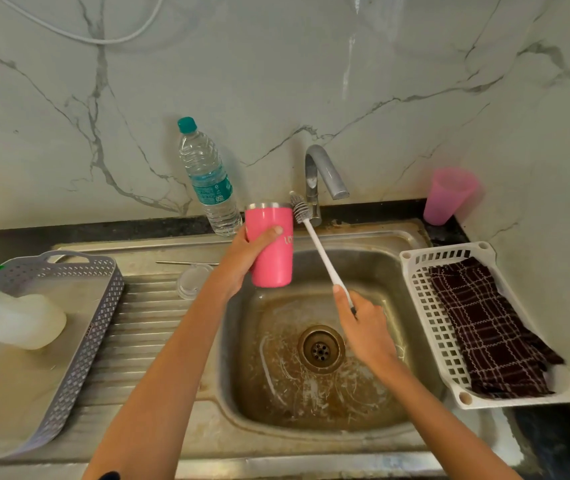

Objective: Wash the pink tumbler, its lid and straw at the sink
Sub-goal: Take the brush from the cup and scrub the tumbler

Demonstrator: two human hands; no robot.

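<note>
My left hand grips the pink tumbler upright over the back left of the sink basin; its steel rim faces up. My right hand holds a white bottle brush by the handle's end. The grey bristle head sits just right of the tumbler's rim, outside the cup. The clear lid lies on the ribbed drainboard left of the tumbler. The metal straw lies flat behind the lid.
The tap stands behind the basin, with no water seen running. A water bottle stands at the back. A grey basket with a soap bottle sits left. A white basket with a checked cloth sits right, beyond it a pink cup.
</note>
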